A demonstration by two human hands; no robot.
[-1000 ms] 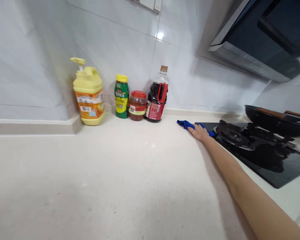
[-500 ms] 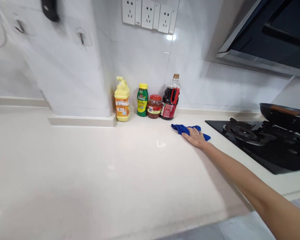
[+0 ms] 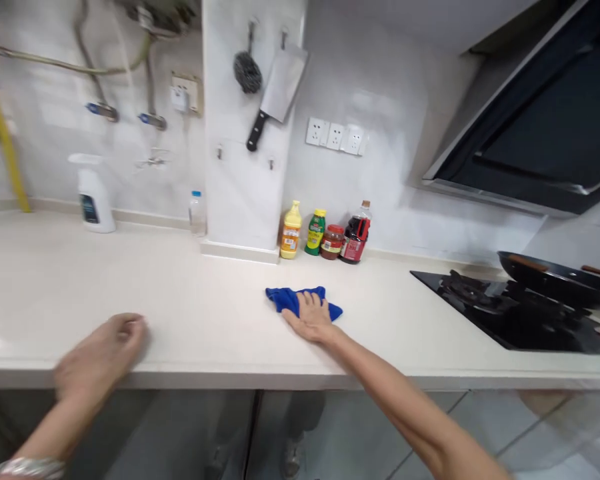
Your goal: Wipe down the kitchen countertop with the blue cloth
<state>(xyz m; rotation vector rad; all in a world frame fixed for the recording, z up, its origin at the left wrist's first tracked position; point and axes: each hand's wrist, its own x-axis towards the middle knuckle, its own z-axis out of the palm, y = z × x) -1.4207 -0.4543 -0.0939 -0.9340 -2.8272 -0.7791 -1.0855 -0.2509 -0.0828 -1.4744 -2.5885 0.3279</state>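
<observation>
My right hand [image 3: 311, 319] lies flat, fingers stretched out, on a blue cloth [image 3: 289, 297] spread on the pale countertop [image 3: 205, 313] near its front edge. My left hand [image 3: 100, 357] rests at the counter's front edge to the left, blurred by motion, its fingers loosely curled with nothing visible in them. A metal bracelet shows on the left wrist.
Against the back wall stand a yellow pump bottle [image 3: 291, 231], a green bottle [image 3: 317, 231], a red-lidded jar [image 3: 333, 242] and a dark sauce bottle [image 3: 356, 233]. A black gas hob [image 3: 510, 313] with a pan [image 3: 555, 272] is at right. A white spray bottle [image 3: 93, 195], a cleaver [image 3: 279, 93] and a scrubber [image 3: 247, 69] are at left.
The right hand has slid the blue cloth leftward and toward the front edge, away from the hob. The view pulled back, and the left hand came into sight at the counter edge.
</observation>
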